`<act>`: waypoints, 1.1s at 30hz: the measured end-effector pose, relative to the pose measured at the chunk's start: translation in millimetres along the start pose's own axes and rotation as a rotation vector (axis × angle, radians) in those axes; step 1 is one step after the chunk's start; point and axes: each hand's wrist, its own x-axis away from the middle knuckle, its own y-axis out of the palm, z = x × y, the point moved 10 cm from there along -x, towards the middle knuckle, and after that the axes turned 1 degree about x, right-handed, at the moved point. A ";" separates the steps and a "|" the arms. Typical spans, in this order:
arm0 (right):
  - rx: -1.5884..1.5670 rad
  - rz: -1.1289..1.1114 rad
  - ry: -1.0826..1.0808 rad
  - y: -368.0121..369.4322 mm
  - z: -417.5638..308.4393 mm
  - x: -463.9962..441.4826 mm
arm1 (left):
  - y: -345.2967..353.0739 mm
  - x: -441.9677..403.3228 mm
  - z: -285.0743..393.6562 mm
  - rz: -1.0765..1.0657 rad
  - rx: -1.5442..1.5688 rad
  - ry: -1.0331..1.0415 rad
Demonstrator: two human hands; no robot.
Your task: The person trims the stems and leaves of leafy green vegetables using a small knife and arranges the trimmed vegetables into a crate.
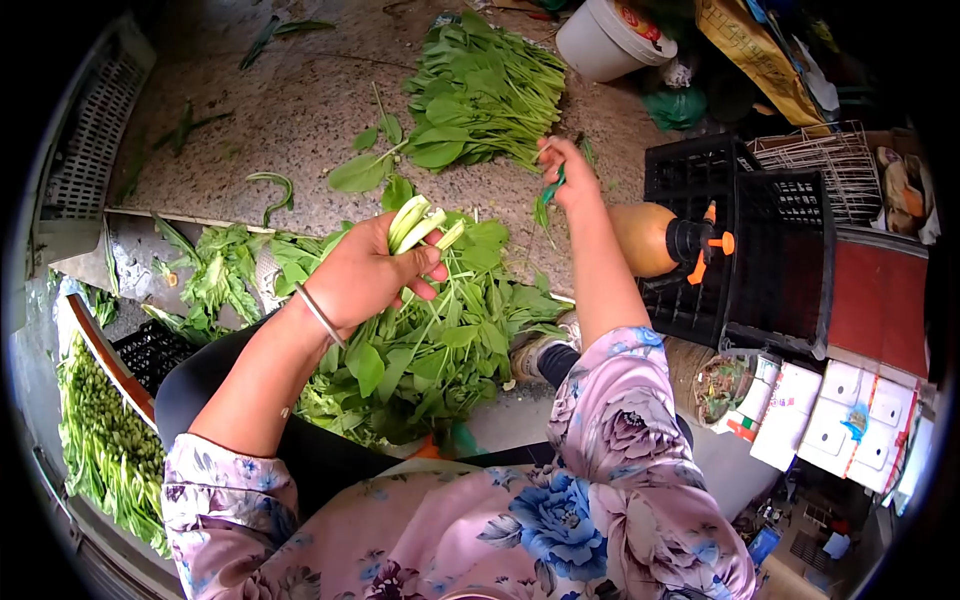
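My left hand (375, 265), with a bangle at the wrist, is closed around several pale green stems (412, 226), cut ends up. Below it a heap of leafy greens (430, 360) lies over my lap. My right hand (568, 175) is at the right end of a laid-out pile of leafy greens (485, 90) on the speckled stone surface (330, 100). Its fingers are pinched on something small and green, too small to name. Loose leaves (360, 172) lie between the pile and my left hand.
An orange spray bottle (643, 240) stands beside my right forearm, against black crates (780, 250). A white bucket (605, 42) is at the back. Far left are a grey crate (85, 140) and bundled greens (105, 440). White boxes (850, 425) are on the right.
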 end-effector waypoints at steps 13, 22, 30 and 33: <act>0.053 0.453 0.160 -17.1 11.6 -66.0 | -14.0 -3.3 1.1 0.063 0.044 0.022; -0.177 0.462 0.102 -23.6 11.8 -68.1 | -10.6 -11.6 3.5 0.044 0.039 0.062; -0.174 0.181 -0.198 8.5 -51.6 -12.1 | 0.9 -2.8 12.8 0.018 0.001 0.131; -0.222 0.167 -0.170 12.3 -65.8 3.1 | 4.2 0.9 17.4 0.019 -0.014 0.152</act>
